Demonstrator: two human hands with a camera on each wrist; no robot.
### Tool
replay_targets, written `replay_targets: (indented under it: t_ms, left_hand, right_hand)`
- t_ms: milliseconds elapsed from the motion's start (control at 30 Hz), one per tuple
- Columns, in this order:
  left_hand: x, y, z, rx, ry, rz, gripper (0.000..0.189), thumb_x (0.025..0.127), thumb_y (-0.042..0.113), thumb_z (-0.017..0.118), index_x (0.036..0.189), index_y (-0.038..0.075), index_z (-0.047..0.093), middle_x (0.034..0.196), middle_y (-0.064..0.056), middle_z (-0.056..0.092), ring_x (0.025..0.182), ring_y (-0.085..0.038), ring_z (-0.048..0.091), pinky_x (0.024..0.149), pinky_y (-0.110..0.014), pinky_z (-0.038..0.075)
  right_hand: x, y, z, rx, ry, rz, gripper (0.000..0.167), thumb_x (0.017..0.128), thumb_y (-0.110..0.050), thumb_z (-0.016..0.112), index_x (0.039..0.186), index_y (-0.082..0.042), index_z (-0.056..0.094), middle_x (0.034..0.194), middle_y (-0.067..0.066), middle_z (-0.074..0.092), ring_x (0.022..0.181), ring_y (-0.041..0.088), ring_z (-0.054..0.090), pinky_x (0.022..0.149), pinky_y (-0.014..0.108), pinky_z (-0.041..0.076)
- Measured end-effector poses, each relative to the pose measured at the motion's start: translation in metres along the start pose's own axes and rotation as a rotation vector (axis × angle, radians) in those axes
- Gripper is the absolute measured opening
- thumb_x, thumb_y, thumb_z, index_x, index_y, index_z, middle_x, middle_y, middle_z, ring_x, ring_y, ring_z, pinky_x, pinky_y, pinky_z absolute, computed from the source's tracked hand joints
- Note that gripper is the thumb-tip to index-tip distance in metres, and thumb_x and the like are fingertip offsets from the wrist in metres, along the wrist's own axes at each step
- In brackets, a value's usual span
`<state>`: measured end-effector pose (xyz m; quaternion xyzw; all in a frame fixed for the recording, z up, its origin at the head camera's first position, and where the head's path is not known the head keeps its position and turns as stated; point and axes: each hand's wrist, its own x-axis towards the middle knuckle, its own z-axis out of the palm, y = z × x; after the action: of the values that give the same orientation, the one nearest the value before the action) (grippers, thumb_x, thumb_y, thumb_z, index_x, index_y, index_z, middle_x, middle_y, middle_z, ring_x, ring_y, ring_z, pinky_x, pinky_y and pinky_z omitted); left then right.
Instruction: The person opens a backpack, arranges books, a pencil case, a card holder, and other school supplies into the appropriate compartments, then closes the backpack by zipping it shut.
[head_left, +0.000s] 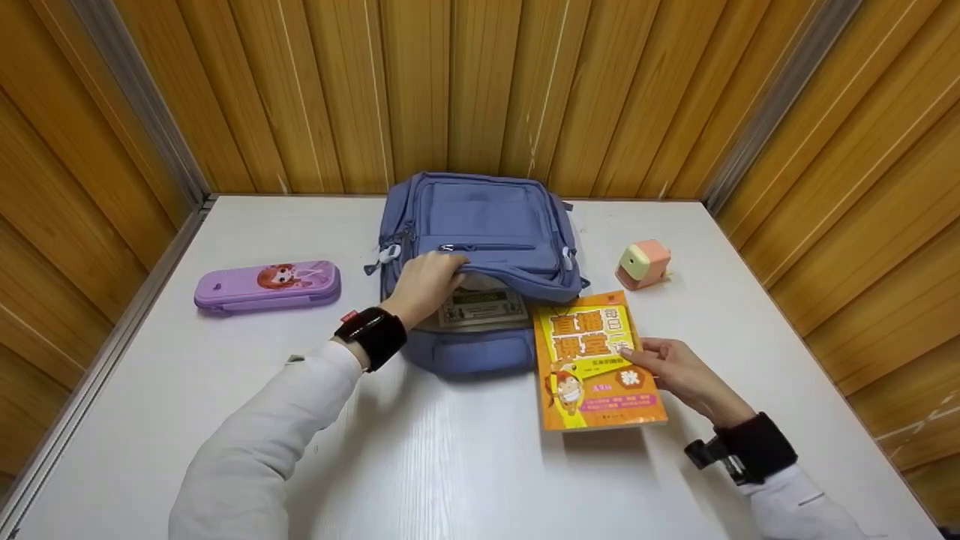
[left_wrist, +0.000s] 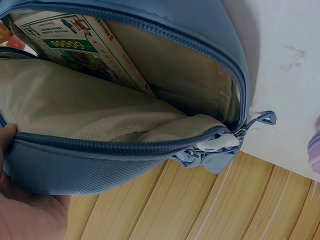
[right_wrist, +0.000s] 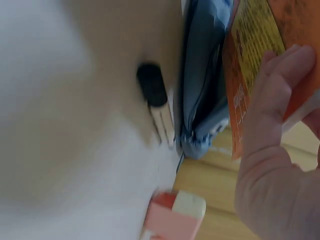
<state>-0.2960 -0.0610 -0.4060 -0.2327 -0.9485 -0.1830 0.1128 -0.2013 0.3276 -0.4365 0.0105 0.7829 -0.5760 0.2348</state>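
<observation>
Toward the far middle of the white table, a blue backpack lies with its main pocket unzipped toward the near side. The left hand grips the upper edge of the opening, and a book with a green-and-white cover shows inside. Right of the opening, the right hand pinches the right edge of an orange book, thumb on the cover; its far left corner reaches the bag's mouth, though whether they touch I cannot tell. Farther right stands a pink pencil sharpener; well left lies a purple pencil case.
</observation>
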Motion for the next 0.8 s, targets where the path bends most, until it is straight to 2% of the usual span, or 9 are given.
replay_targets:
  t_ms: [200, 367, 600, 800]
  left_hand:
    - [-0.001, 0.0, 0.0, -0.002, 0.003, 0.003, 0.012, 0.099, 0.017, 0.065, 0.096, 0.008, 0.072, 0.097, -0.011, 0.079, 0.09, -0.032, 0.076, 0.073, -0.05, 0.061]
    - [0.001, 0.001, -0.001, 0.0, 0.001, 0.0, 0.012, 0.1, 0.016, 0.065, 0.1, 0.007, 0.073, 0.1, -0.012, 0.079, 0.091, -0.032, 0.076, 0.074, -0.05, 0.061]
    - [0.0, 0.001, -0.002, -0.006, -0.003, -0.008, 0.014, 0.1, 0.017, 0.065, 0.104, 0.007, 0.074, 0.104, -0.013, 0.079, 0.095, -0.033, 0.076, 0.078, -0.05, 0.062]
    - [0.0, 0.0, -0.001, -0.013, -0.004, -0.02, 0.013, 0.1, 0.017, 0.065, 0.103, 0.008, 0.074, 0.102, -0.012, 0.079, 0.094, -0.032, 0.076, 0.078, -0.05, 0.062]
  right_hand:
    - [0.01, -0.003, 0.018, 0.05, -0.097, -0.016, 0.067, 0.105, -0.03, 0.058, 0.147, 0.017, 0.037, 0.106, -0.003, 0.078, 0.092, 0.008, 0.076, 0.08, 0.024, 0.063]
    - [0.021, -0.009, 0.031, 0.05, -0.14, -0.012, 0.062, 0.104, -0.031, 0.06, 0.144, 0.014, 0.044, 0.103, -0.002, 0.079, 0.088, 0.008, 0.076, 0.077, 0.024, 0.063]
    - [0.039, -0.018, 0.049, 0.021, -0.155, 0.015, 0.058, 0.104, -0.031, 0.06, 0.142, 0.011, 0.048, 0.101, -0.001, 0.079, 0.083, 0.009, 0.077, 0.075, 0.023, 0.063]
    - [0.057, -0.025, 0.061, 0.071, -0.132, 0.029, 0.058, 0.104, -0.029, 0.06, 0.142, 0.012, 0.047, 0.098, -0.002, 0.078, 0.084, 0.008, 0.075, 0.077, 0.022, 0.063]
